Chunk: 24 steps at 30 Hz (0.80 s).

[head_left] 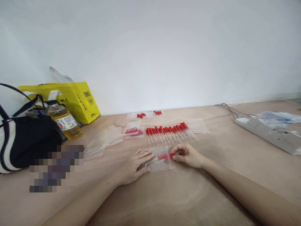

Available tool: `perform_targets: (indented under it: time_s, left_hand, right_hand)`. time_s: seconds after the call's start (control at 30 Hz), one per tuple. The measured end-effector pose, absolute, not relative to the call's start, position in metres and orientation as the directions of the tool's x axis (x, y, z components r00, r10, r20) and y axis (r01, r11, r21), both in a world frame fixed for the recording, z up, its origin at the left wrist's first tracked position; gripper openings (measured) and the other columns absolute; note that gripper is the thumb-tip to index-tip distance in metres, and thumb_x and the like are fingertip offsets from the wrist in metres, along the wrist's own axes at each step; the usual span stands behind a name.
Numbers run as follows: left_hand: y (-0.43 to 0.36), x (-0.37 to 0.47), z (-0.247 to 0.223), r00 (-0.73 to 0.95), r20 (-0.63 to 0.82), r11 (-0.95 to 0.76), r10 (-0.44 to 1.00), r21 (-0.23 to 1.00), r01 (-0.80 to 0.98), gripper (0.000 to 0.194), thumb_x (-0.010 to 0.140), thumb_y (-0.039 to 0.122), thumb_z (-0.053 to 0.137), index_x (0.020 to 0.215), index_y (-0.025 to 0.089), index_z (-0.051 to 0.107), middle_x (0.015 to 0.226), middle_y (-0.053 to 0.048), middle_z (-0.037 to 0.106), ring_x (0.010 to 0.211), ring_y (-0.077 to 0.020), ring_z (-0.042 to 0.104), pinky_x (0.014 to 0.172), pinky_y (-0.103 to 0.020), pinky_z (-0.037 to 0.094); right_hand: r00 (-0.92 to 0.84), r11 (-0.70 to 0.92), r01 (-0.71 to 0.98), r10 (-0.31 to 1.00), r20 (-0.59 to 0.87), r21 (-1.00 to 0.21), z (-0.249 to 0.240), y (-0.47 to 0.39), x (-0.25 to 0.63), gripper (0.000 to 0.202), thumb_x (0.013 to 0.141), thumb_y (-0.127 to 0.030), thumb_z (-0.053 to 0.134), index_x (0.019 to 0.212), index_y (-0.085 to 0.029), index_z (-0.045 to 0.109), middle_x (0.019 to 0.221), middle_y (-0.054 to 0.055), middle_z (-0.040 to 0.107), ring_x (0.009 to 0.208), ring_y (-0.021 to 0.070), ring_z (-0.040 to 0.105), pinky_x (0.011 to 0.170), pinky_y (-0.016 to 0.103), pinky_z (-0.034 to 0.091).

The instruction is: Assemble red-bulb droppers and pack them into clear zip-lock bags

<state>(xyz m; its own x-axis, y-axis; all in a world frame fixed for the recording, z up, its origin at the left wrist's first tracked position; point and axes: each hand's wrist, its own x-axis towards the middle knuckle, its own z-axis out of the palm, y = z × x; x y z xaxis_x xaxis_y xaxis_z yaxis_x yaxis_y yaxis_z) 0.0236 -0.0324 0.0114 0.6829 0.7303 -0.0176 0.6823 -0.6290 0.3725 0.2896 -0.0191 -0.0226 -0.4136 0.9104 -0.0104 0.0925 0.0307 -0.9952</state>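
A clear zip bag (160, 164) with a red edge strip lies flat in front of me. My left hand (137, 166) rests on its left part, fingers spread. At the bag's right opening, my right hand (184, 154) pinches the red bulb (171, 155) of a dropper. Other red bulbs (162, 156) show inside the bag, with clear stems running left. Just behind, a row of clear droppers with red bulbs (164, 129) lies side by side. Part of a clear bag (199, 125) shows at the row's right end.
Clear bags (101, 141) lie left, beside a bag of red bulbs (134, 131). More red pieces (141, 115) sit near the wall. An oil bottle (68, 122), yellow bag (87, 103) and black bag (30, 141) stand left; a white power strip (268, 133) lies right.
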Motion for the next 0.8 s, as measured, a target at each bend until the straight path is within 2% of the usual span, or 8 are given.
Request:
perform_targets:
  time_s: [0.13,0.33,0.53,0.67,0.73,0.8]
  left_hand:
    - [-0.034,0.026,0.014,0.682,-0.055,-0.632,0.729,0.325,0.703,0.049,0.085,0.045,0.037,0.129,0.024,0.034,0.137,-0.006,0.032,0.127,-0.0224,0.025,0.104,-0.047,0.018]
    - [-0.033,0.026,0.011,0.701,-0.029,-0.655,0.713,0.330,0.680,0.048,0.085,0.044,0.037,0.129,0.026,0.033,0.136,-0.004,0.033,0.127,-0.0216,0.026,0.105,-0.047,0.018]
    - [-0.035,0.026,0.011,0.712,-0.029,-0.669,0.702,0.316,0.673,0.046,0.086,0.041,0.037,0.129,0.027,0.033,0.137,-0.003,0.031,0.127,-0.0215,0.026,0.105,-0.047,0.018]
    - [-0.038,0.026,0.011,0.712,-0.020,-0.676,0.702,0.296,0.675,0.045,0.087,0.040,0.036,0.129,0.027,0.033,0.137,-0.003,0.031,0.127,-0.0213,0.027,0.104,-0.047,0.019]
    - [-0.038,0.026,0.010,0.707,-0.004,-0.678,0.708,0.280,0.680,0.044,0.086,0.041,0.036,0.128,0.028,0.034,0.137,-0.002,0.033,0.126,-0.0215,0.028,0.104,-0.047,0.021]
    - [-0.039,0.025,0.009,0.703,0.006,-0.679,0.711,0.269,0.683,0.043,0.086,0.041,0.036,0.128,0.028,0.035,0.136,-0.003,0.035,0.126,-0.0217,0.029,0.103,-0.047,0.023]
  right_hand:
    - [-0.403,0.234,0.210,0.906,0.134,-0.949,-0.021,-0.021,0.283,0.020,0.062,-0.027,0.068,0.073,-0.017,0.055,0.062,-0.003,0.057,0.055,0.0084,0.052,0.052,0.020,0.038]
    - [-0.462,0.369,0.192,0.852,0.248,-0.909,-0.023,-0.020,0.273,0.021,0.064,-0.024,0.066,0.070,-0.018,0.048,0.071,0.000,0.063,0.068,0.0130,0.061,0.062,0.023,0.044]
    - [-0.347,0.468,0.432,0.876,0.337,-0.771,-0.026,-0.015,0.276,0.018,0.064,-0.027,0.067,0.071,-0.018,0.053,0.061,-0.002,0.060,0.055,0.0102,0.056,0.058,0.022,0.043]
    - [-0.432,0.477,0.457,0.857,0.282,-0.751,-0.017,-0.004,0.289,0.011,0.068,-0.019,0.058,0.078,-0.018,0.060,0.068,0.000,0.063,0.060,0.0107,0.057,0.056,0.020,0.042]
    - [-0.350,0.419,0.523,0.900,0.261,-0.743,-0.008,0.009,0.292,0.013,0.070,-0.017,0.053,0.078,-0.016,0.062,0.072,0.001,0.065,0.064,0.0112,0.058,0.058,0.020,0.042]
    - [-0.196,0.300,0.633,0.954,0.228,-0.714,0.000,0.028,0.291,0.014,0.071,-0.019,0.052,0.077,-0.016,0.064,0.076,0.001,0.066,0.068,0.0118,0.059,0.060,0.019,0.042]
